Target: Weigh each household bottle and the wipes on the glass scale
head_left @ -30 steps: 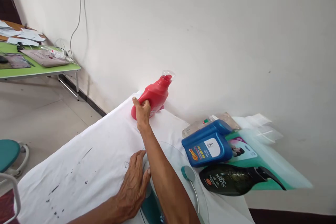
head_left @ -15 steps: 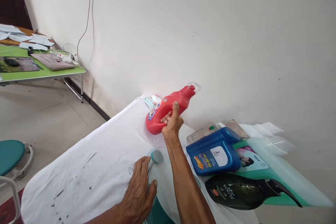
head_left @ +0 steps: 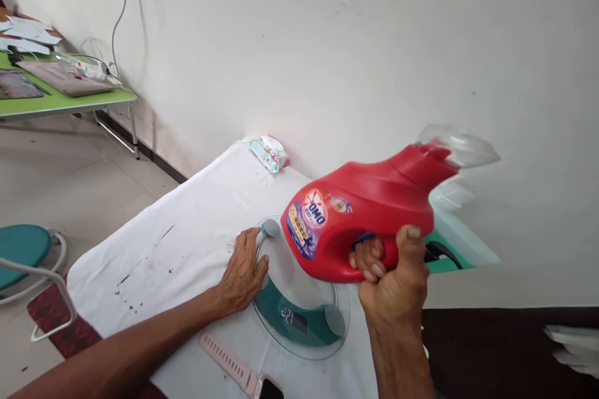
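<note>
A red OMO laundry detergent bottle (head_left: 369, 206) is tilted in the air, its neck with a clear cap pointing to the upper right. My right hand (head_left: 397, 280) is closed around its handle, thumb on top. Below and left of the bottle lies a round glass scale (head_left: 285, 321) with a teal band and lit digits on its display. My left hand (head_left: 243, 271) rests at the scale's left edge, fingers stretched out and thumb apart, holding nothing. The bottle and my right arm hide part of the scale and the things behind them.
A wipes packet (head_left: 270, 153) sits at the cloth-covered table's far corner. In front of the scale lies a pink-strapped smartwatch (head_left: 243, 369). A green container (head_left: 461, 234) shows behind the bottle. At left stand a teal stool (head_left: 23, 252) and a green table (head_left: 70, 106).
My right hand has brought the detergent bottle right and closer to me. The scale's display and the watch are now in view. My left hand stays by the scale's edge.
</note>
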A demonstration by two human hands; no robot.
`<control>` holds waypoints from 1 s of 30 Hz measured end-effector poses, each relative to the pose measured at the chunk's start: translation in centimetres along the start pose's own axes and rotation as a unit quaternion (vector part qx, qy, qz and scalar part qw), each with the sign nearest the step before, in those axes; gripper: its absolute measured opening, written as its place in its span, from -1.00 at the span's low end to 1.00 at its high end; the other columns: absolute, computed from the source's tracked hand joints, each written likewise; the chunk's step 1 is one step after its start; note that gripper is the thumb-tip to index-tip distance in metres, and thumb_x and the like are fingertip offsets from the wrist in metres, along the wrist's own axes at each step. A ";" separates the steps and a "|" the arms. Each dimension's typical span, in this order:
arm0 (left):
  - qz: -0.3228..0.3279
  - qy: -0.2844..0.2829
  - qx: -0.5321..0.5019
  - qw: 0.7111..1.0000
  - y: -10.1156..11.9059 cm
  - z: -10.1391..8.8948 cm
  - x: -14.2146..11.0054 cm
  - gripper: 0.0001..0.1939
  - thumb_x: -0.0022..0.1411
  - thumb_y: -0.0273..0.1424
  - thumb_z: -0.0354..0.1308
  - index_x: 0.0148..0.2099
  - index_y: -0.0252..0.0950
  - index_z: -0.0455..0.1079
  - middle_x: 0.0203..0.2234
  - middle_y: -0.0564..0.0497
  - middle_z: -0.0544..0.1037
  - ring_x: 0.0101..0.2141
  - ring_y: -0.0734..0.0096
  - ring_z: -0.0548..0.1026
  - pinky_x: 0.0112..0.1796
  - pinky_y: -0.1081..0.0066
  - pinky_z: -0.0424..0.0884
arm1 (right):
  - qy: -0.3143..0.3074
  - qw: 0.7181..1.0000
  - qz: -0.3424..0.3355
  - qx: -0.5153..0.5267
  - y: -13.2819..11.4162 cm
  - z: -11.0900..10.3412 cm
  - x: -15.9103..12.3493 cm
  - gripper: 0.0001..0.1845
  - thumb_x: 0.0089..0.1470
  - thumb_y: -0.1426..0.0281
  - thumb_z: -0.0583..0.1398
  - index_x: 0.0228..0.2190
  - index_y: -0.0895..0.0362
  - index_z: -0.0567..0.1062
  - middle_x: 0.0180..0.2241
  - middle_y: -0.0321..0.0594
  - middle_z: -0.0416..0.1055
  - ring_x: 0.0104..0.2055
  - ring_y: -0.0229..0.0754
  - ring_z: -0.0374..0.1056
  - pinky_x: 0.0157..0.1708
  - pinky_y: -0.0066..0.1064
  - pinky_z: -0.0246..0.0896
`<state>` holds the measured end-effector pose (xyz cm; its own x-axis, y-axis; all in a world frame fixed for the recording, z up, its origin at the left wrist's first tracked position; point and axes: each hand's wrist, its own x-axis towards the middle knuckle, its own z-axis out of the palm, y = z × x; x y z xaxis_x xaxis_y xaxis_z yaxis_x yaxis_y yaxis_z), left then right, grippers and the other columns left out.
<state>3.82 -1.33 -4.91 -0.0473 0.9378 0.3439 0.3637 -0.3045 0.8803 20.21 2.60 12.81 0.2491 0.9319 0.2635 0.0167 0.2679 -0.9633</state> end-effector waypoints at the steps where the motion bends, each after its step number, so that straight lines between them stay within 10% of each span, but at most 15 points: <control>1: 0.005 0.002 0.000 1.000 0.0 0.0 0.0 -0.47 0.50 -0.37 -0.10 0.44 -0.25 0.02 0.23 -0.27 0.32 0.26 0.02 0.31 0.30 -0.15 0.28 | 0.009 1.000 0.004 -0.005 0.2 -0.9 -1.0 -0.26 -0.01 -0.25 0.31 -0.71 0.07 0.22 -0.79 -0.50 -0.05 -0.76 -0.43 -0.12 -0.69 -0.48 -0.07; 14: 0.004 0.000 0.001 1.000 -0.5 -0.1 0.0 -0.50 0.51 -0.29 -0.10 0.41 -0.25 0.04 0.23 -0.25 0.29 0.27 0.06 0.31 0.29 -0.11 0.29 | 0.043 0.998 -0.019 0.030 4.6 -4.5 -5.1 -0.30 0.09 -0.18 0.28 -0.70 0.08 0.26 -0.78 -0.46 0.00 -0.73 -0.39 -0.07 -0.65 -0.45 -0.01; 18: -0.010 -0.007 0.020 1.000 -0.4 -0.4 0.2 -0.49 0.51 -0.25 -0.08 0.41 -0.24 0.05 0.26 -0.26 0.29 0.29 0.02 0.31 0.27 -0.14 0.31 | 0.039 0.998 -0.054 -0.014 5.4 -6.1 -5.0 -0.32 0.15 -0.23 0.18 -0.63 0.09 0.39 -0.65 -0.30 0.24 -0.57 -0.22 0.23 -0.48 -0.32 0.20; 22: -0.026 -0.010 0.025 0.999 -0.1 -0.7 0.5 -0.48 0.50 -0.21 -0.05 0.39 -0.26 0.09 0.26 -0.29 0.30 0.28 0.00 0.34 0.23 -0.13 0.34 | 0.159 0.965 -0.111 -0.176 6.9 -9.7 -6.9 -0.36 0.26 -0.19 0.06 -0.41 0.10 0.53 -0.44 -0.19 0.44 -0.34 -0.07 0.38 -0.23 -0.20 0.27; 30: -0.050 -0.021 0.036 0.998 0.6 -0.9 0.7 -0.45 0.50 -0.09 -0.02 0.38 -0.26 0.11 0.31 -0.32 0.26 0.24 0.00 0.39 0.23 -0.12 0.36 | 0.236 0.942 0.022 -0.240 10.8 -14.3 -10.2 -0.29 0.30 -0.14 -0.02 -0.67 0.04 0.38 -0.65 -0.24 0.28 -0.51 -0.11 0.23 -0.35 -0.19 0.13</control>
<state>3.14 -1.00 -3.83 -0.0491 0.9695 0.2401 0.4251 -0.1973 0.8834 31.74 -7.51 -0.98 0.6604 0.6971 0.2792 0.4029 -0.0152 -0.9151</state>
